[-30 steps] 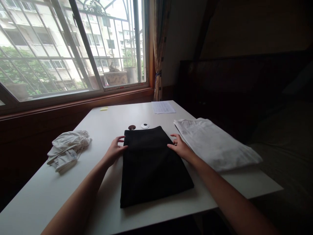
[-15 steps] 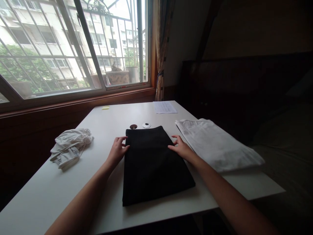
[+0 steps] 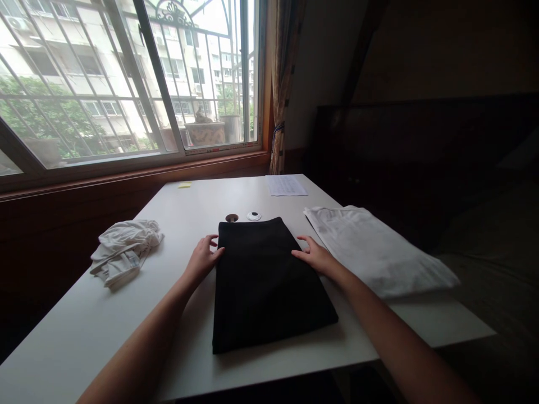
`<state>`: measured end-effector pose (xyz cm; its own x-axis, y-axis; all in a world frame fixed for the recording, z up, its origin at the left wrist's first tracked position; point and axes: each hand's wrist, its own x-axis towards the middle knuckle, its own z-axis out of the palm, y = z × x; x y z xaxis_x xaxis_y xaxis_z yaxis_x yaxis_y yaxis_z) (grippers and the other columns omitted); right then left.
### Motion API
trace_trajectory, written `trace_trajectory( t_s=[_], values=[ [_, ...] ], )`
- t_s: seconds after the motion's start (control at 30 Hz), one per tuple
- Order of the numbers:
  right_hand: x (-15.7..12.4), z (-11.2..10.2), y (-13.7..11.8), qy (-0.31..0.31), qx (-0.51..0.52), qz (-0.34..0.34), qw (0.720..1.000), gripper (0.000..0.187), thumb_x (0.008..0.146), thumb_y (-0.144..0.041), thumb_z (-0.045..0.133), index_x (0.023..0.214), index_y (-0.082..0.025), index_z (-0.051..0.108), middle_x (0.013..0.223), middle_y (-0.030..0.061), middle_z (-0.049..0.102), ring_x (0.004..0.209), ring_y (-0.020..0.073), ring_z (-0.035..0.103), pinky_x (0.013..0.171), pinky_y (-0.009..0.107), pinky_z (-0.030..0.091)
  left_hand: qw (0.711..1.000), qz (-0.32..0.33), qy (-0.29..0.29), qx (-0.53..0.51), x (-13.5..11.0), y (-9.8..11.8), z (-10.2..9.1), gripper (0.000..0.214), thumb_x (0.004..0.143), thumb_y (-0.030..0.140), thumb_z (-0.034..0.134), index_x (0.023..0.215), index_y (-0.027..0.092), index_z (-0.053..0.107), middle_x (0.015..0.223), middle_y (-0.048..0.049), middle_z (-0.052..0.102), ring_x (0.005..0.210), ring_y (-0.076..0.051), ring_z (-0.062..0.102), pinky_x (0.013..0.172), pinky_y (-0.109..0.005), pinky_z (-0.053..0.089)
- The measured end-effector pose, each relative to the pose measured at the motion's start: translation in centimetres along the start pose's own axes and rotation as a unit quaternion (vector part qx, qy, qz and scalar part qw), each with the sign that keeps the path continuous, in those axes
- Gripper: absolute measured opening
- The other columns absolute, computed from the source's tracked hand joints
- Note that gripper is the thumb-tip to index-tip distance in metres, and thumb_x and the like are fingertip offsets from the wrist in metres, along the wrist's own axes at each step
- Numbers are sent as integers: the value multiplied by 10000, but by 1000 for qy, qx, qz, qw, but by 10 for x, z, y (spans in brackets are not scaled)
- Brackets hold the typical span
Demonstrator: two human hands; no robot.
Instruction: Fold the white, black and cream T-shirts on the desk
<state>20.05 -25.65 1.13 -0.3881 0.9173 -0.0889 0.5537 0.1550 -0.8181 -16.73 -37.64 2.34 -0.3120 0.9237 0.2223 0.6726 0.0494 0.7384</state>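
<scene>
A folded black garment [image 3: 265, 286] lies flat in front of me, its exact kind not clear from the folds. My left hand [image 3: 204, 255] is at its upper left edge, with the thumb tip on the cloth and the fingers curved apart beside it. At the opposite edge, my right hand [image 3: 315, 255] has its thumb and index finger apart, the thumb tip at or just touching the fabric. Neither hand is closed round the cloth. A white garment [image 3: 374, 252], spread flat and folded, lies beyond my right hand.
A crumpled white cloth [image 3: 126, 252] rests on the left of the white table [image 3: 177, 336]. Farther back are a cable hole [image 3: 232, 217], its round cover [image 3: 254, 215], a printed paper [image 3: 286, 185] and a yellow note [image 3: 185, 184]. A barred window [image 3: 126, 84] stands behind.
The whole view has shifted slightly, so everything sits a little farther right. The right-hand fingers have moved slightly off the cloth's edge; the black garment has stayed in place.
</scene>
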Motion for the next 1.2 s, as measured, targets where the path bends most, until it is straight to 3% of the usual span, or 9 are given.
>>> trace_trajectory(
  t_s=[0.1,0.23,0.43,0.63,0.77,0.9,1.03,1.1,1.2],
  values=[
    [-4,-4,-5,-29,37,31,998,723,891,-516,687,1493,-244,394,919,61,723,706,215,688,616,316,524,996,-62,-55,-27,1,1,-4,570,844,445,688,1337,218,513,932,-43,671,728,-217,697,684,-352,574],
    [-6,-8,-8,-83,81,56,992,821,882,-543,693,1550,-256,313,835,38,702,569,183,628,488,284,477,984,-121,-108,-79,0,6,-8,664,855,436,702,1412,198,430,895,-33,653,654,-201,703,606,-332,596],
    [-7,-13,-5,-121,94,53,987,885,892,-507,696,1596,-286,208,771,-5,655,557,161,597,451,248,450,965,-150,-160,-142,-7,20,-15,834,853,419,738,1527,205,296,809,-5,625,624,-194,686,553,-330,604],
    [-17,-23,-12,-158,105,70,979,1031,836,-542,756,1620,-336,120,840,-11,645,560,141,589,451,240,468,927,-187,-260,-193,-14,29,-25,1084,808,450,810,1606,315,89,778,10,652,585,-176,665,538,-314,591],
    [-21,-24,-15,-162,132,70,975,1103,799,-543,798,1620,-363,84,930,17,679,611,157,642,487,249,510,922,-191,-257,-219,-14,26,-23,1171,793,464,828,1615,339,5,788,9,664,581,-161,657,524,-277,569],
    [-19,-15,-17,-135,147,34,979,1065,814,-542,780,1616,-383,97,1221,95,675,924,270,731,753,408,614,925,-184,-219,-251,-15,27,-14,1209,808,458,815,1613,352,-82,903,-13,679,538,-127,622,468,-239,516],
    [-20,-7,-25,-86,74,-41,993,946,831,-511,762,1602,-371,232,1512,112,512,1372,357,512,1142,557,405,929,-153,-187,-281,-18,31,-7,1214,822,404,803,1601,405,-128,1287,-126,652,551,-97,612,452,-225,477],
    [-24,-5,-28,-84,54,-68,993,907,850,-490,740,1601,-390,244,1616,73,391,1468,353,389,1206,562,311,921,-135,-187,-313,-19,31,-3,1208,822,356,801,1595,442,-123,1483,-138,538,694,-132,678,541,-245,526],
    [-33,-3,-29,-116,64,-77,988,886,878,-444,711,1608,-429,210,1660,17,317,1482,321,375,1228,527,294,903,-109,-189,-371,-21,30,1,1195,813,283,800,1604,445,-80,1603,-95,419,1092,-232,682,823,-309,573]
  ],
)
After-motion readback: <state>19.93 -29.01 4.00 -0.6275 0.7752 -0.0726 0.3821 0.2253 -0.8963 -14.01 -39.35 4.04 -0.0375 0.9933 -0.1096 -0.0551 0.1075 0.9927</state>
